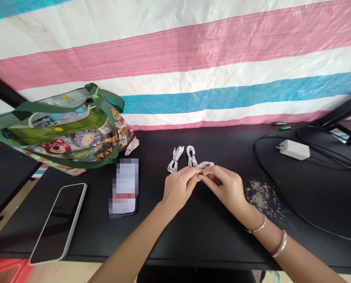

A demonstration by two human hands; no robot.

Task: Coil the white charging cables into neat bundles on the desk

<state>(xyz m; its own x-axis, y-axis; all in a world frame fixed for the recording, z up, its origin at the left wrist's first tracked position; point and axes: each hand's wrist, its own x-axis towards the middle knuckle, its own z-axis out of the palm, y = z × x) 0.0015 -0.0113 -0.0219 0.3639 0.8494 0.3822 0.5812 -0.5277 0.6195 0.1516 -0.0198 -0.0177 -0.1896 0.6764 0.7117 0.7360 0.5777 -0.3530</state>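
Note:
My left hand [179, 184] and my right hand [224, 182] meet fingertip to fingertip over the middle of the black desk. Both are closed in a pinch at a coiled white cable [206, 164], whose loops show behind and just under the fingers. A small dark bit shows between the fingertips, too tiny to make out. Beyond my left hand lies a second white cable [175, 160], bundled with a dark tie round its middle. Another white cable loop [190, 154] stands out behind the fingertips; its near end is partly hidden by my hands.
Left on the desk [222, 239] are a white-edged phone [59, 224], a second phone [125, 186] with a blurred screen, and a cartoon-print bag [83, 137]. To the right lie pale scraps [263, 196], a white charger [294, 150], a black cord [277, 192] and green batteries [285, 128].

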